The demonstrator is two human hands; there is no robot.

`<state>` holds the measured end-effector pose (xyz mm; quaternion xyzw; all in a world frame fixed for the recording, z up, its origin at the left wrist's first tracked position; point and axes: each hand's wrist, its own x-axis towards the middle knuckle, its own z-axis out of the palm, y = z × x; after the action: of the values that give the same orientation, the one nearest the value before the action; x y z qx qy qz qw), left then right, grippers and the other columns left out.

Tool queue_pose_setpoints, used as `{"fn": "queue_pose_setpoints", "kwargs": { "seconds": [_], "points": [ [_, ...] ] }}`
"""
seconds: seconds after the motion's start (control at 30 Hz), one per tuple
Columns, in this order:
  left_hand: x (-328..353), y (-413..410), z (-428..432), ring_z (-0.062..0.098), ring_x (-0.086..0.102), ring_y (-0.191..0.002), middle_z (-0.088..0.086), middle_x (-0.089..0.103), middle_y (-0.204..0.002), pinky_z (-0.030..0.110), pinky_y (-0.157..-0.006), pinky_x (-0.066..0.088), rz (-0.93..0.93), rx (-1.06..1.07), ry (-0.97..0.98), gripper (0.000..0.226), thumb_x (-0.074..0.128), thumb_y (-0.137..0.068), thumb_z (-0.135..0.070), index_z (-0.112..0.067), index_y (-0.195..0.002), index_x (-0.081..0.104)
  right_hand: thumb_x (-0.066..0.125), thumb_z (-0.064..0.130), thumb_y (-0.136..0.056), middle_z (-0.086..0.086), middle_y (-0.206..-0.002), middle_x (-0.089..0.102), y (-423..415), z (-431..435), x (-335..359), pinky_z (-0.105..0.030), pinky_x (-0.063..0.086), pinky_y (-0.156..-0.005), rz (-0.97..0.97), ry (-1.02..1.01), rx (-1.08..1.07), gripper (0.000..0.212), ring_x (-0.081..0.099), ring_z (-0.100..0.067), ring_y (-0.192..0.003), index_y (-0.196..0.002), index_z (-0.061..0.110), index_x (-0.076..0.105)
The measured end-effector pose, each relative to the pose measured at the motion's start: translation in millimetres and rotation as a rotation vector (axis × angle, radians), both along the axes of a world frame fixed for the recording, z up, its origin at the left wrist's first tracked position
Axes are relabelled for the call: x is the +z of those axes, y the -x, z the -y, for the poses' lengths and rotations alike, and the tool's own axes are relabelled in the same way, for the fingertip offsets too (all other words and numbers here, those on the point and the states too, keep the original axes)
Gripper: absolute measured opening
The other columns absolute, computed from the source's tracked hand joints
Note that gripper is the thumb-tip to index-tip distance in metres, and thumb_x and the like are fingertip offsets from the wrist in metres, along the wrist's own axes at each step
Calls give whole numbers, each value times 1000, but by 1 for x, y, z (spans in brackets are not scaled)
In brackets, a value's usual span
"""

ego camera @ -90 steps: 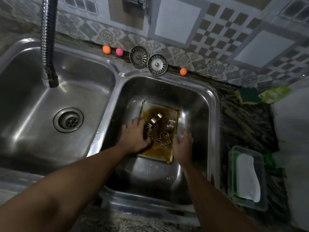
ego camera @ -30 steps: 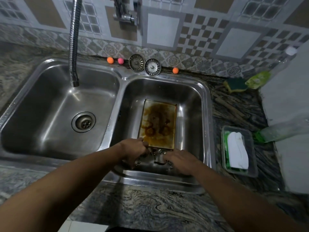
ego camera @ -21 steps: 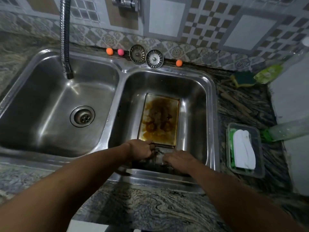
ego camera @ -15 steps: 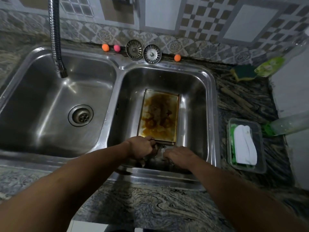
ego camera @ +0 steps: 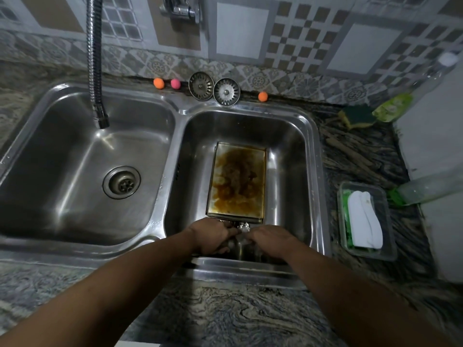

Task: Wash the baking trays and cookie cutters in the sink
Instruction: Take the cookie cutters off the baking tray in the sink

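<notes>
A rectangular baking tray (ego camera: 238, 182) stained brown lies flat in the right basin (ego camera: 295, 151) of the double steel sink. Just in front of its near edge, both hands are low in the basin over a small heap of metal cookie cutters (ego camera: 242, 227), which shows only as a glint between them. My left hand (ego camera: 211, 235) has its fingers curled around some of the cutters. My right hand (ego camera: 271, 240) covers the rest, fingers bent over them. Most of the cutters are hidden under the hands.
The left basin (ego camera: 75, 171) has a drain and a flexible faucet hose (ego camera: 95, 61) hanging above it. Two sink strainers (ego camera: 213, 87) and small coloured balls stand on the back ledge. A sponge (ego camera: 357, 116), bottles and a plastic tub with a white cloth (ego camera: 364, 220) lie right.
Three seconds ago the cutters lay on the tray; both hands have since pulled them off to the basin's near end. In the last second the hands stay gathered there.
</notes>
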<state>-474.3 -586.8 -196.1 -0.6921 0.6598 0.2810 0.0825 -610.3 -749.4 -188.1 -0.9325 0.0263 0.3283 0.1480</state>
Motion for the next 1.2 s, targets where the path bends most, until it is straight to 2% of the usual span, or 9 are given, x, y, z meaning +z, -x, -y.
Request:
{"fn": "queue_pose_setpoints", "kwargs": {
  "seconds": [0.17, 0.33, 0.53, 0.63, 0.73, 0.83, 0.97, 1.1, 1.2],
  "points": [
    [10, 0, -3, 35, 61, -107, 9, 52, -136, 41, -84, 52, 10, 36, 8, 60, 49, -93, -48, -28, -148, 33, 46, 27, -98, -7, -125, 60, 0, -10, 14, -34, 45, -88, 9, 2, -41, 22, 57, -27, -111, -116, 29, 59],
    [22, 2, -10, 29, 60, -109, 5, 53, -135, 40, -85, 50, 44, 144, 48, 55, 49, -95, -49, -27, -143, 39, 50, 20, -96, -2, -133, 58, 2, -15, 26, -34, 46, -91, 56, -10, -150, 34, 57, -25, -116, -127, 32, 55],
    [40, 2, -23, 17, 62, -101, -3, 63, -120, 35, -84, 53, -119, 657, 237, 49, 60, -89, -47, -32, -134, 48, 58, 16, -90, -1, -124, 58, -6, -13, 51, -38, 51, -86, 214, -54, -412, 29, 59, -23, -106, -117, 26, 57],
    [43, 2, -26, 18, 64, -101, -3, 65, -118, 36, -84, 55, -141, 804, 265, 51, 62, -88, -48, -30, -134, 50, 59, 19, -92, 0, -126, 56, -5, -10, 56, -36, 51, -88, 285, -89, -563, 31, 58, -19, -107, -122, 26, 57],
    [46, -6, -28, 21, 66, -100, 1, 67, -114, 41, -85, 57, -222, 926, 285, 53, 64, -84, -48, -28, -132, 52, 58, 15, -93, 0, -109, 58, -4, -8, 58, -29, 51, -74, 345, -126, -750, 24, 59, -16, -91, -117, 19, 62],
    [46, -15, -27, 23, 66, -101, 4, 67, -117, 41, -88, 56, -241, 1019, 270, 56, 67, -84, -48, -26, -133, 52, 55, 13, -92, -6, -101, 66, -5, -7, 53, -38, 58, -73, 336, -183, -892, 17, 64, -19, -84, -106, 17, 65],
    [39, -26, -24, 25, 66, -103, 8, 66, -117, 41, -90, 55, -291, 1092, 259, 53, 67, -85, -49, -26, -131, 55, 50, 10, -93, -5, -91, 65, -13, -3, 40, -41, 59, -73, 277, -164, -958, 14, 64, -19, -77, -96, 14, 63],
    [20, -39, -18, 26, 64, -107, 10, 65, -121, 42, -95, 53, -331, 1160, 187, 49, 68, -86, -35, -23, -132, 56, 57, 9, -88, -10, -92, 66, -27, 7, 14, -41, 58, -74, 246, -162, -1025, 8, 65, -23, -80, -91, 13, 62],
    [6, -51, -7, 28, 65, -108, 13, 67, -120, 41, -95, 54, -330, 1182, 139, 44, 68, -87, -27, -19, -129, 58, 56, 5, -91, -7, -89, 64, -39, 16, 0, -29, 53, -63, 238, -183, -1067, 9, 62, -16, -76, -88, 12, 60]
  ]
}}
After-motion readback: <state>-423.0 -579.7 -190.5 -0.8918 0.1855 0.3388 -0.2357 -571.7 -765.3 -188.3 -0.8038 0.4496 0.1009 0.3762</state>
